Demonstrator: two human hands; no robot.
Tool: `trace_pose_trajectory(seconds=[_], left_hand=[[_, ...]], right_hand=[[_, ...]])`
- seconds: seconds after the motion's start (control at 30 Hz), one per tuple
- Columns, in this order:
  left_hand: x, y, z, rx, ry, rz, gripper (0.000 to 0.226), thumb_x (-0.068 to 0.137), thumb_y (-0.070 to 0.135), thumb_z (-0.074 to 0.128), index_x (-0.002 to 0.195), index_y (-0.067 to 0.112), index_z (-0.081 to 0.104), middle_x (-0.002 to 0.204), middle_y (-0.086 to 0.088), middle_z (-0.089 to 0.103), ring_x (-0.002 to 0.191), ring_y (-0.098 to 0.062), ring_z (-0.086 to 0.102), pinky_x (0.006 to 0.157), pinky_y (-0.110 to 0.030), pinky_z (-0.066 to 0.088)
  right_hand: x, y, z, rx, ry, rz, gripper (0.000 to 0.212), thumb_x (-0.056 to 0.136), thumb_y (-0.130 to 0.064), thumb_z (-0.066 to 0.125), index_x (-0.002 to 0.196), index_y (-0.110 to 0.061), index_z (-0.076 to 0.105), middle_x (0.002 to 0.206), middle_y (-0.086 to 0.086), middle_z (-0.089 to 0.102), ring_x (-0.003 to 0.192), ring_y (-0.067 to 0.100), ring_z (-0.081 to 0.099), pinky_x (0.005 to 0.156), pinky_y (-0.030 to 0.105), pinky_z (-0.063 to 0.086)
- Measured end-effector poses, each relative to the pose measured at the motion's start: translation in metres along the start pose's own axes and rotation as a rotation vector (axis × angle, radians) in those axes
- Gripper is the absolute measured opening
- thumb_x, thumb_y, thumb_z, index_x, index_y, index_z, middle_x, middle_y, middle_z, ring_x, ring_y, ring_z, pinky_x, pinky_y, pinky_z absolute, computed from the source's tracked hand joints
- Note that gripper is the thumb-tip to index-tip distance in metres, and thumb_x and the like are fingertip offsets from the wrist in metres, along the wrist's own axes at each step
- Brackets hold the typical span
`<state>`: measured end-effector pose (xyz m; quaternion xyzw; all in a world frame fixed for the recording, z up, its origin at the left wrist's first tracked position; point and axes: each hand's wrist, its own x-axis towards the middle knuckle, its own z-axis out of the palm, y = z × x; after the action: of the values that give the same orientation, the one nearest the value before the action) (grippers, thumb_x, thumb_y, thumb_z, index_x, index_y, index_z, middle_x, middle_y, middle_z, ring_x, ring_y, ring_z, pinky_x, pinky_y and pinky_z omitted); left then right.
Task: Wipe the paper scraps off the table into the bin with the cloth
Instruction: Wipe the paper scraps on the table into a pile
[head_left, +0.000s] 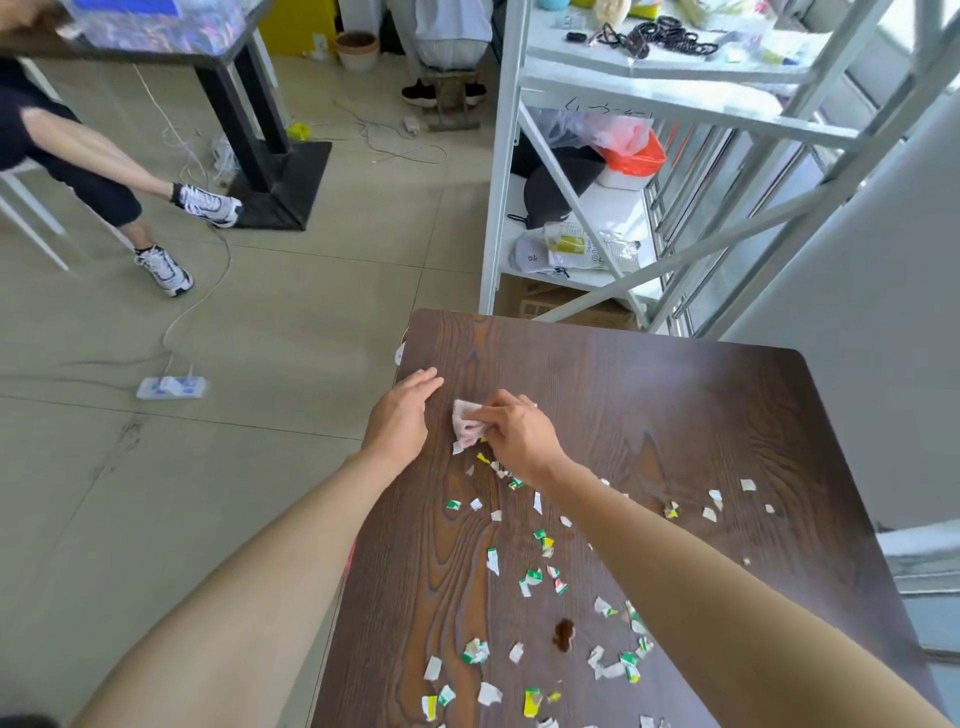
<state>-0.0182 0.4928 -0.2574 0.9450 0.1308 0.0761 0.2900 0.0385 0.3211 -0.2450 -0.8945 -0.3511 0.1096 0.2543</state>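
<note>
A dark wood-grain table carries several torn paper scraps, white, green and yellow, spread over its near half and right side. My right hand grips a small pink cloth bunched on the tabletop near the far left part. My left hand lies flat beside it, fingers straight, at the table's left edge. A few scraps sit just under my right hand. No bin is in view.
A brown stain marks the table near the front. A white metal shelf rack stands beyond the table. On the floor to the left lie a power strip and cables; a seated person's legs are at the far left.
</note>
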Motion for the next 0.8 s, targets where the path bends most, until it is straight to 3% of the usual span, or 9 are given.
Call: trace_pose_trajectory(seconds=[0.2, 0.37, 0.43, 0.53, 0.6, 0.7, 0.8], left_hand=[[-0.001, 0.002, 0.0, 0.023, -0.023, -0.022, 0.054, 0.086, -0.015, 0.037, 0.133, 0.007, 0.052, 0.147, -0.004, 0.044, 0.138, -0.016, 0.037, 0.113, -0.022, 0.023], [-0.003, 0.004, -0.002, 0.061, -0.05, -0.012, 0.058, 0.086, -0.015, 0.036, 0.138, 0.008, 0.045, 0.151, -0.002, 0.038, 0.141, -0.015, 0.031, 0.115, -0.023, 0.021], [-0.002, 0.004, -0.003, 0.07, -0.072, -0.002, 0.058, 0.086, -0.014, 0.037, 0.14, 0.007, 0.043, 0.152, -0.003, 0.035, 0.142, -0.015, 0.03, 0.116, -0.024, 0.02], [-0.002, 0.004, -0.003, 0.083, -0.083, 0.006, 0.057, 0.087, -0.012, 0.037, 0.14, 0.007, 0.042, 0.153, -0.003, 0.034, 0.143, -0.016, 0.028, 0.115, -0.024, 0.02], [-0.002, 0.004, -0.002, 0.088, -0.076, 0.002, 0.057, 0.088, -0.012, 0.037, 0.141, 0.008, 0.041, 0.153, -0.002, 0.033, 0.143, -0.016, 0.027, 0.115, -0.024, 0.02], [-0.002, 0.002, 0.0, 0.084, -0.068, -0.004, 0.057, 0.088, -0.012, 0.037, 0.141, 0.009, 0.04, 0.154, -0.001, 0.032, 0.143, -0.014, 0.026, 0.115, -0.024, 0.02], [-0.002, 0.002, 0.0, 0.086, -0.075, -0.008, 0.053, 0.092, -0.008, 0.037, 0.142, 0.009, 0.04, 0.154, 0.0, 0.031, 0.144, -0.014, 0.025, 0.114, -0.022, 0.019]], right_hand=[[-0.046, -0.014, -0.002, -0.002, -0.155, -0.077, 0.039, 0.083, -0.005, 0.042, 0.097, -0.02, 0.075, 0.1, 0.004, 0.065, 0.087, 0.03, 0.056, 0.08, 0.04, 0.047], [-0.067, -0.022, -0.015, -0.03, -0.319, -0.114, 0.028, 0.084, -0.007, 0.047, 0.091, -0.01, 0.073, 0.093, 0.007, 0.065, 0.086, 0.028, 0.055, 0.08, 0.046, 0.049], [-0.068, -0.021, -0.027, 0.019, -0.262, -0.071, 0.027, 0.086, -0.009, 0.046, 0.091, -0.008, 0.072, 0.092, 0.007, 0.063, 0.089, 0.027, 0.056, 0.08, 0.047, 0.051], [-0.055, -0.001, -0.055, 0.113, -0.055, 0.143, 0.027, 0.089, -0.015, 0.045, 0.094, -0.007, 0.07, 0.101, 0.01, 0.064, 0.101, 0.028, 0.059, 0.088, 0.047, 0.052], [-0.043, 0.021, -0.069, 0.026, 0.059, 0.269, 0.028, 0.09, -0.021, 0.043, 0.088, -0.009, 0.068, 0.094, 0.007, 0.06, 0.096, 0.027, 0.058, 0.081, 0.046, 0.053], [-0.036, 0.045, -0.069, -0.079, 0.084, 0.418, 0.024, 0.09, -0.019, 0.044, 0.081, -0.017, 0.066, 0.094, 0.003, 0.056, 0.094, 0.029, 0.056, 0.08, 0.044, 0.049], [-0.049, 0.045, -0.05, -0.056, 0.087, 0.459, 0.027, 0.089, -0.015, 0.044, 0.095, -0.017, 0.07, 0.103, 0.007, 0.061, 0.099, 0.031, 0.057, 0.083, 0.042, 0.048]])
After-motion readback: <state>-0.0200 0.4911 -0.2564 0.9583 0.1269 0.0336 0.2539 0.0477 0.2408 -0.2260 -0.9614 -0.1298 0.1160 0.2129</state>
